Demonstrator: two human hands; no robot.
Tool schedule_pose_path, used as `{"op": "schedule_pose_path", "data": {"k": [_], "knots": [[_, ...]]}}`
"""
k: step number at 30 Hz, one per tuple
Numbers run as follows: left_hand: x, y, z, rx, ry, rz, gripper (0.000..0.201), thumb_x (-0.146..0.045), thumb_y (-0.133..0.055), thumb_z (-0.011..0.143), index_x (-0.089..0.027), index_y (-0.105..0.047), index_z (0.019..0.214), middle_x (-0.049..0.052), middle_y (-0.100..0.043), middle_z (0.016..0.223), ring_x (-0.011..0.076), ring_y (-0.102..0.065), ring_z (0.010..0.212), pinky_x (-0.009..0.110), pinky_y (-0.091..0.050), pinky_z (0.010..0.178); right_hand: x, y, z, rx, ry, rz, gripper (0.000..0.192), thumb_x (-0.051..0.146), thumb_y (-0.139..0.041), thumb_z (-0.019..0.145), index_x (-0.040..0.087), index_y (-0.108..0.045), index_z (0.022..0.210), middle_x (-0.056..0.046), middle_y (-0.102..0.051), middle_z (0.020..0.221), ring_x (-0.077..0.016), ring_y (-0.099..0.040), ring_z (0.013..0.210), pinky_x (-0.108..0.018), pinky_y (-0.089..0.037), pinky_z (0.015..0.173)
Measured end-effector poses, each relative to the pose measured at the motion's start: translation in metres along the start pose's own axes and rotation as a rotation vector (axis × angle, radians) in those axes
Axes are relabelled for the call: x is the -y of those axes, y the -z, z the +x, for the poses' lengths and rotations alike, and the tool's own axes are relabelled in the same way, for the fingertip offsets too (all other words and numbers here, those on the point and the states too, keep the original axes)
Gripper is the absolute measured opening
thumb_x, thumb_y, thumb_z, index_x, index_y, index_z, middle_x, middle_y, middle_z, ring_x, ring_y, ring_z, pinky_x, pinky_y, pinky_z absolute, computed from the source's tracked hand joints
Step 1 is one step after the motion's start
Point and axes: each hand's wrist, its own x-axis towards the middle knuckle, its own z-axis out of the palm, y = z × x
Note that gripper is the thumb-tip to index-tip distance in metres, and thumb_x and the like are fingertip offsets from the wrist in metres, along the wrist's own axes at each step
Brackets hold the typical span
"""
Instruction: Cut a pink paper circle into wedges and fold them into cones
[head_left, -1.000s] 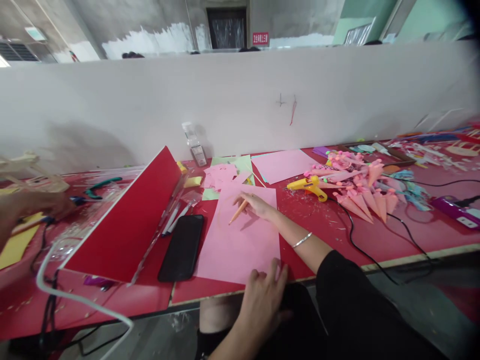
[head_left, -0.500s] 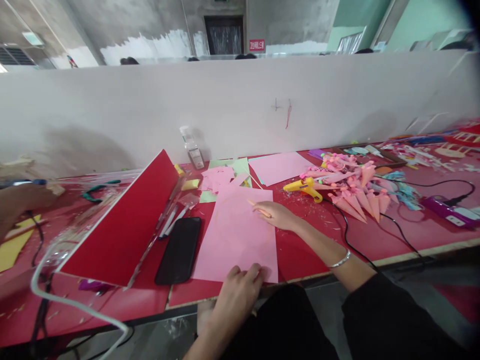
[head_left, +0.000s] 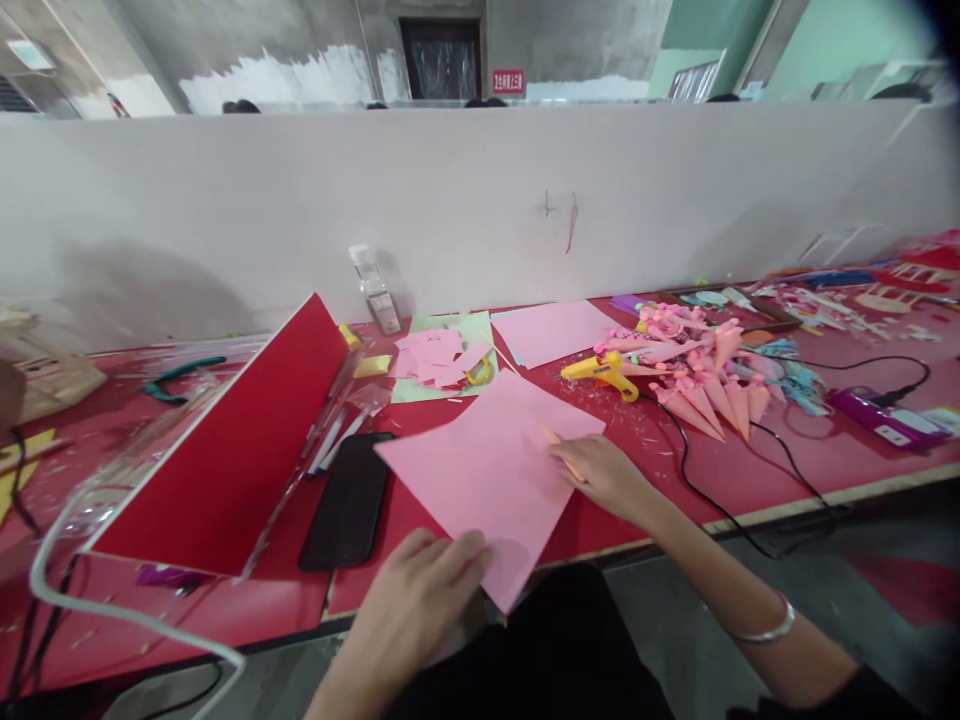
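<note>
Head view: the pink sheet (head_left: 495, 470) now lies rotated on the red table (head_left: 787, 470), one corner past the near edge — previously square. Left hand (head_left: 420, 605) presses that corner, fingers flat together. Right hand (head_left: 604, 475) pinches a pencil (head_left: 559, 445) on the sheet's right edge.

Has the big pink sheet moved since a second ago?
Yes. The pink sheet has turned: one corner now overhangs the table edge, and it has drawn away from the black phone.

Pink paper sheet (head_left: 491, 470), red table (head_left: 750, 475), blk phone (head_left: 346, 500), yellow glue gun (head_left: 600, 371).
</note>
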Motion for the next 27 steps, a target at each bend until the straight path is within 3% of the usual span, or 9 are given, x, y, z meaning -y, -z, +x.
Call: {"op": "schedule_pose_path", "data": {"k": [5,8,11,15,20,23,27], "knots": [[0.046,-0.022,-0.031,0.057,0.199,0.106,0.036,-0.007,-0.034,0.081,-0.025,-0.061,0.096,0.004,-0.062,0.099,0.0112,-0.057,0.063,0.026,-0.042,0.062,0.012,0.005,-0.016,-0.001,-0.018,0.051,0.028,0.033,-0.041,0.085,0.020,-0.057,0.104,-0.009,-0.065,0.095,-0.0201,-0.057,0.082,-0.033,-0.037,0.076],[0.050,-0.035,-0.043,0.108,0.294,0.160,0.041,-0.003,-0.036,0.076,-0.025,-0.058,0.103,0.006,-0.058,0.109,0.0127,-0.058,0.067,0.028,-0.044,0.065,0.018,0.008,-0.016,0.016,-0.032,0.179,0.029,0.036,-0.043,0.084,0.022,-0.058,0.105,-0.008,-0.065,0.093,-0.0198,-0.058,0.081,-0.033,-0.039,0.077],[0.044,-0.038,-0.044,0.160,0.361,0.129,0.055,0.002,-0.037,0.069,-0.026,-0.052,0.114,0.006,-0.052,0.118,0.0133,-0.060,0.072,0.028,-0.045,0.069,0.023,0.012,-0.008,-0.039,-0.059,0.476,0.033,0.036,-0.044,0.084,0.023,-0.055,0.112,-0.008,-0.061,0.103,-0.0193,-0.056,0.091,-0.031,-0.042,0.079],[0.040,-0.034,-0.038,0.225,0.382,0.070,0.061,0.004,-0.035,0.068,-0.031,-0.050,0.115,0.004,-0.050,0.123,0.0134,-0.061,0.076,0.027,-0.045,0.068,0.027,0.012,0.016,-0.122,-0.071,0.870,0.035,0.037,-0.044,0.084,0.021,-0.055,0.112,-0.009,-0.057,0.110,-0.0178,-0.057,0.091,-0.032,-0.045,0.079],[0.045,-0.038,-0.034,0.228,0.421,0.089,0.058,0.003,-0.032,0.073,-0.031,-0.050,0.117,0.005,-0.050,0.124,0.0135,-0.063,0.075,0.027,-0.045,0.065,0.029,-0.012,0.068,-0.100,-0.137,1.201,0.027,0.038,-0.052,0.077,0.017,-0.060,0.092,-0.006,-0.064,0.086,-0.0149,-0.061,0.075,-0.027,-0.049,0.067],[0.047,-0.043,-0.035,0.219,0.443,0.106,0.059,0.003,-0.030,0.074,-0.030,-0.048,0.120,0.007,-0.049,0.127,0.0139,-0.064,0.075,0.027,-0.046,0.064,0.029,-0.032,0.099,-0.142,-0.324,1.257,0.025,0.037,-0.054,0.074,0.018,-0.058,0.089,-0.004,-0.064,0.072,-0.0140,-0.062,0.066,-0.021,-0.046,0.051],[0.044,-0.047,-0.034,0.216,0.476,0.129,0.058,0.002,-0.029,0.074,-0.027,-0.048,0.120,0.008,-0.049,0.127,0.0139,-0.065,0.071,0.028,-0.046,0.064,0.023,-0.044,0.119,-0.272,-0.389,1.237,0.022,0.036,-0.052,0.072,0.017,-0.056,0.082,-0.002,-0.062,0.068,-0.0108,-0.059,0.059,-0.022,-0.045,0.053]]}}
